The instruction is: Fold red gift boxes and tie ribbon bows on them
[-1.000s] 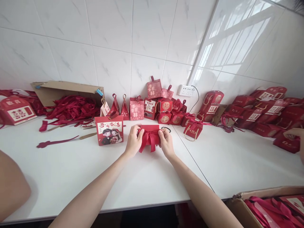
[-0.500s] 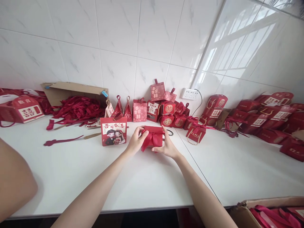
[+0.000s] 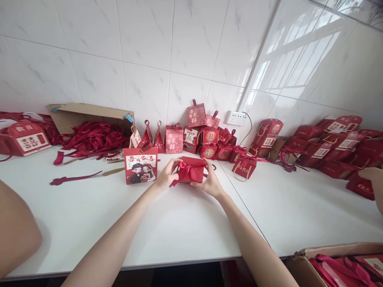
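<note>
Between my two hands is a small red gift box (image 3: 196, 165) with a red ribbon bow (image 3: 189, 170) on its front. My left hand (image 3: 166, 174) grips the box's left side, thumb near the bow. On the right side, my right hand (image 3: 212, 179) holds it, with the thumb low at the front and the fingers around the far edge. Just left of my hands stands a red box with a printed couple (image 3: 141, 166). A red box with a rope handle (image 3: 244, 168) sits to the right.
Finished-looking red boxes (image 3: 174, 139) line the tiled wall. At the left, a cardboard box (image 3: 89, 109) spills red ribbons (image 3: 95, 135). More boxes (image 3: 324, 145) are stacked at right, where another person's hand (image 3: 374, 179) reaches in. An open carton (image 3: 311, 255) stands front right.
The gift box has tilted in my hands, so more of its top and the bow shows. Another person's hand has come in at the right edge, by the stacked boxes.
</note>
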The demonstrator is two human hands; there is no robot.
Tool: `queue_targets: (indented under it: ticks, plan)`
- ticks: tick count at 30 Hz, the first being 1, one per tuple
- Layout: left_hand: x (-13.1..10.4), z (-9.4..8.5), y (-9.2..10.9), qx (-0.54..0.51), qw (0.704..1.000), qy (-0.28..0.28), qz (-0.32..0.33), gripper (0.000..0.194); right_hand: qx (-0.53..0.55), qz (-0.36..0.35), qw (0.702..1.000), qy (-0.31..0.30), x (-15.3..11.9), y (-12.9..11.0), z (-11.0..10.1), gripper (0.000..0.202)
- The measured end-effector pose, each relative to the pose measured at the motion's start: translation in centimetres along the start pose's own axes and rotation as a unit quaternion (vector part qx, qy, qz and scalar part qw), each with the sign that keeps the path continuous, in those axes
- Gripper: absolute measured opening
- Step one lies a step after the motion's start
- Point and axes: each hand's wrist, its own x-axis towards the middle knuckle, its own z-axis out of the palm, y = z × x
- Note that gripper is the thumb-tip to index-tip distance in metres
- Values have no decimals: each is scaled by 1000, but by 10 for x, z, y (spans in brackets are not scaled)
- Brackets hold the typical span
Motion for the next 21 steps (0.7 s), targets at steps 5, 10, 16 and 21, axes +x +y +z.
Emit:
queue_targets:
  ticks: [5, 10, 16, 21]
  plan:
    - [-2, 11, 2, 85, 987, 129, 31, 28, -30, -47, 998, 35, 0, 3, 0, 106]
    - [-11, 24, 10, 250, 928, 200, 192, 15, -48, -87, 994, 48, -1, 0, 3, 104]
    - [-24, 27, 15, 385, 836, 86, 381, 17, -66, -132, 986, 83, -7, -14, 8, 103]
    - [-29, 28, 18, 407, 811, 68, 415, 18, -66, -158, 980, 106, -11, -18, 7, 100]
